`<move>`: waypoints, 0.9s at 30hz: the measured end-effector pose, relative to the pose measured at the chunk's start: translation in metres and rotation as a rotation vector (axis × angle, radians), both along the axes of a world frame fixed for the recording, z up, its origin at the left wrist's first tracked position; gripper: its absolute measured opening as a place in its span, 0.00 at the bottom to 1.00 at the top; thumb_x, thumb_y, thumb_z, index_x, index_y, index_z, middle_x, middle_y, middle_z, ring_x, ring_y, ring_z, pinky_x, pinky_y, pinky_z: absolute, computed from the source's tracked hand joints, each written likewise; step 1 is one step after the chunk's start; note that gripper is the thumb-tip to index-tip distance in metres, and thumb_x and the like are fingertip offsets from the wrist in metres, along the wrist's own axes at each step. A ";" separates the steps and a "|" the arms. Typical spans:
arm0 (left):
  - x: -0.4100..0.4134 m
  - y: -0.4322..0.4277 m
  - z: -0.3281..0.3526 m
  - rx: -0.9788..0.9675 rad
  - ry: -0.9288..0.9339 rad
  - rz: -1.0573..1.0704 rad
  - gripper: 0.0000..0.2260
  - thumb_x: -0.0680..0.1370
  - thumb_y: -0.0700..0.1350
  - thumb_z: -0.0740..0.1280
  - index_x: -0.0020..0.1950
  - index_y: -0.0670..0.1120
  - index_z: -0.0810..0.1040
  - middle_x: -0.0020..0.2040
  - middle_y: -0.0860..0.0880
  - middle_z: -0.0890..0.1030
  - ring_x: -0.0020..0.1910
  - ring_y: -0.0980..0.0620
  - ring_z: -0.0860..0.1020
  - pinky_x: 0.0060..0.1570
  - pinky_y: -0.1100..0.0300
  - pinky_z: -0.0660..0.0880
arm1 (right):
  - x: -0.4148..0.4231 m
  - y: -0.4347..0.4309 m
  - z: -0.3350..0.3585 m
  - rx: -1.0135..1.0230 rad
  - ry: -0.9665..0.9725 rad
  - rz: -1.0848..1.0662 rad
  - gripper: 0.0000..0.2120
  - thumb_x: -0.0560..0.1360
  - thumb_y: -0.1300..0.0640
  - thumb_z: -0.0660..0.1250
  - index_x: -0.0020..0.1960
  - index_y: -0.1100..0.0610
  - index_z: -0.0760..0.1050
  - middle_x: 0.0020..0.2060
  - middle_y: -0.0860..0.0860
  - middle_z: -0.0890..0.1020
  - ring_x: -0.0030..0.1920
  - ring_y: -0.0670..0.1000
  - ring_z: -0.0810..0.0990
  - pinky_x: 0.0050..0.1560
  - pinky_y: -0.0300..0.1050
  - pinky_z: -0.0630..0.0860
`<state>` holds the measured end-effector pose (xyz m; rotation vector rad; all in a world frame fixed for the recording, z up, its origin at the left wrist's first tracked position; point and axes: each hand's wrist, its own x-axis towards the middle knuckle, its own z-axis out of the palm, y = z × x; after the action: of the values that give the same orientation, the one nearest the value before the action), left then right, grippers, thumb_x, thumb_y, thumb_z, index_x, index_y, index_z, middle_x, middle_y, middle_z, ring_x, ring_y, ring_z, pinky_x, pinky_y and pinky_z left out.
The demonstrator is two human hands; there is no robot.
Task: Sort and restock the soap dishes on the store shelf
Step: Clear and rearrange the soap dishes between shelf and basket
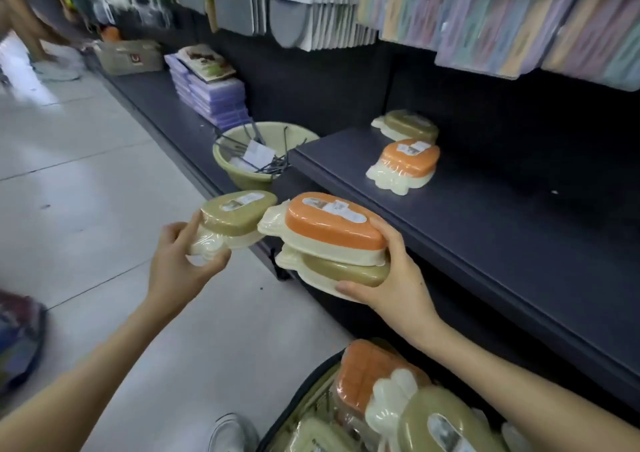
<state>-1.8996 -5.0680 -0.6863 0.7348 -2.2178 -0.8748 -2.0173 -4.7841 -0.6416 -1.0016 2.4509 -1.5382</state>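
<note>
While left grip (180, 268) pinches olive dish (235, 216), stack (332, 237) fills right grip (394, 289).

Three orange soap dishes (408, 157), four olive soap dishes (410, 124)

The shelf (485, 216) is dark slate blue. On it, the front dish (405, 162) has an orange lid over a cream base, the back dish (410, 124) an olive lid over cream. Off the shelf's front edge, the stacked orange dish (332, 226) tops the stacked olive dish (343, 272), both cream-based; further left the single olive dish (235, 217) matches. Left of the shelf the basin (228, 169) is pale green, the boxes (214, 96) lilac; above it the packs (502, 22) pastel-striped
</note>
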 end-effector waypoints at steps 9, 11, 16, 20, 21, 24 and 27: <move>0.024 -0.054 -0.163 0.153 -0.111 0.113 0.34 0.69 0.45 0.78 0.73 0.49 0.69 0.58 0.46 0.70 0.54 0.49 0.73 0.54 0.60 0.67 | -0.029 -0.112 -0.114 0.254 -0.074 0.038 0.45 0.61 0.51 0.81 0.69 0.38 0.58 0.63 0.45 0.73 0.63 0.49 0.72 0.62 0.47 0.73; 0.020 -0.060 -0.193 0.185 -0.130 0.134 0.35 0.68 0.44 0.77 0.73 0.48 0.69 0.57 0.46 0.69 0.55 0.48 0.73 0.55 0.61 0.67 | -0.035 -0.139 -0.142 0.323 -0.057 0.035 0.46 0.61 0.51 0.81 0.70 0.39 0.57 0.62 0.49 0.74 0.62 0.53 0.72 0.61 0.51 0.74; 0.013 -0.066 -0.258 0.243 -0.160 0.204 0.35 0.68 0.44 0.77 0.73 0.46 0.68 0.56 0.45 0.68 0.55 0.46 0.73 0.54 0.61 0.67 | -0.034 -0.205 -0.201 0.428 -0.006 -0.024 0.46 0.64 0.49 0.79 0.73 0.41 0.55 0.61 0.55 0.74 0.60 0.57 0.70 0.61 0.52 0.71; 0.023 -0.067 -0.299 0.253 -0.177 0.248 0.36 0.68 0.44 0.78 0.73 0.46 0.68 0.58 0.41 0.69 0.54 0.44 0.74 0.54 0.60 0.68 | -0.021 -0.227 -0.252 0.414 -0.066 -0.145 0.45 0.65 0.49 0.79 0.74 0.44 0.56 0.63 0.56 0.74 0.59 0.58 0.71 0.59 0.49 0.68; 0.028 -0.067 -0.309 0.234 -0.179 0.250 0.36 0.67 0.43 0.78 0.73 0.45 0.68 0.58 0.40 0.69 0.54 0.43 0.74 0.53 0.59 0.68 | -0.017 -0.226 -0.265 0.421 -0.078 -0.181 0.45 0.65 0.49 0.79 0.74 0.44 0.56 0.63 0.56 0.74 0.59 0.58 0.72 0.58 0.49 0.68; 0.045 -0.066 -0.332 0.199 -0.184 0.259 0.37 0.67 0.43 0.79 0.74 0.45 0.67 0.58 0.38 0.69 0.54 0.43 0.72 0.53 0.59 0.68 | -0.009 -0.222 -0.302 0.462 -0.084 -0.280 0.46 0.65 0.49 0.79 0.75 0.46 0.57 0.61 0.57 0.75 0.58 0.60 0.73 0.56 0.51 0.69; 0.055 -0.059 -0.344 0.223 -0.203 0.264 0.39 0.68 0.44 0.78 0.75 0.46 0.65 0.59 0.38 0.69 0.56 0.44 0.72 0.55 0.61 0.67 | -0.002 -0.216 -0.326 0.515 -0.073 -0.344 0.46 0.64 0.48 0.79 0.75 0.48 0.57 0.59 0.58 0.76 0.57 0.61 0.73 0.56 0.51 0.68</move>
<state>-1.8441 -5.1269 -1.0308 1.2406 -2.1486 -0.9568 -2.0192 -5.0001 -0.9677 -0.4466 2.8445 -0.8867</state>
